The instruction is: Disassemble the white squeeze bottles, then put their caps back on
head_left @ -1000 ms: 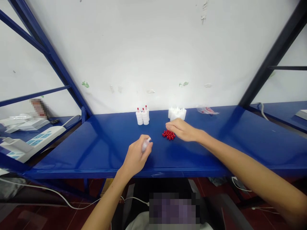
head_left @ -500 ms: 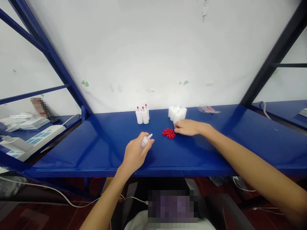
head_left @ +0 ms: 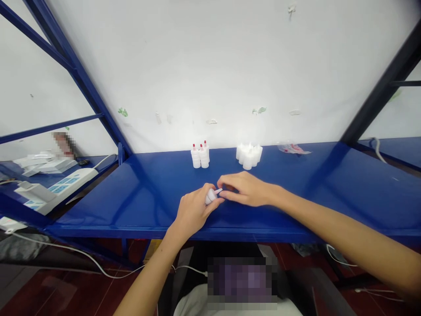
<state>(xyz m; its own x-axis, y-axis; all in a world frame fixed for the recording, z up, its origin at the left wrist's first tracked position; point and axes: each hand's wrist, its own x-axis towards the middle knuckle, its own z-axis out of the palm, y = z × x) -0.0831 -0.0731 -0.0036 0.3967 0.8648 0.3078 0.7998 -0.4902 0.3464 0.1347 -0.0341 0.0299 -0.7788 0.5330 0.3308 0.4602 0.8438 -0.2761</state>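
Currently, hands: both meet over the middle of the blue table [head_left: 131,193], near its front edge.
Left hand [head_left: 192,211]: fingers curled and clamped around a small white bottle [head_left: 210,196]; the wrist comes up from below the table edge.
Bottle position: held just above the table surface, between the two hands, partly hidden by the left palm.
Bottle axis: long axis lies nearly level, tilted slightly upward; the nozzle end points to the right, toward the right hand.
Right hand [head_left: 245,189]: palm down, fingertips pinched together at the nozzle end of the bottle; whether they hold a small part there cannot be told, as the contact point is covered.
Capped bottles [head_left: 200,156]: a small cluster of upright white bottles with red tips, standing at the back of the table by the wall, well apart from the hands.
Uncapped bottles [head_left: 249,155]: a second upright cluster, all white, to the right of the first, also at the back.
Plastic bag [head_left: 291,148]: clear, with red print, lying flat further right along the back edge.
Power strip [head_left: 61,188]: white, on the lower shelf at far left.
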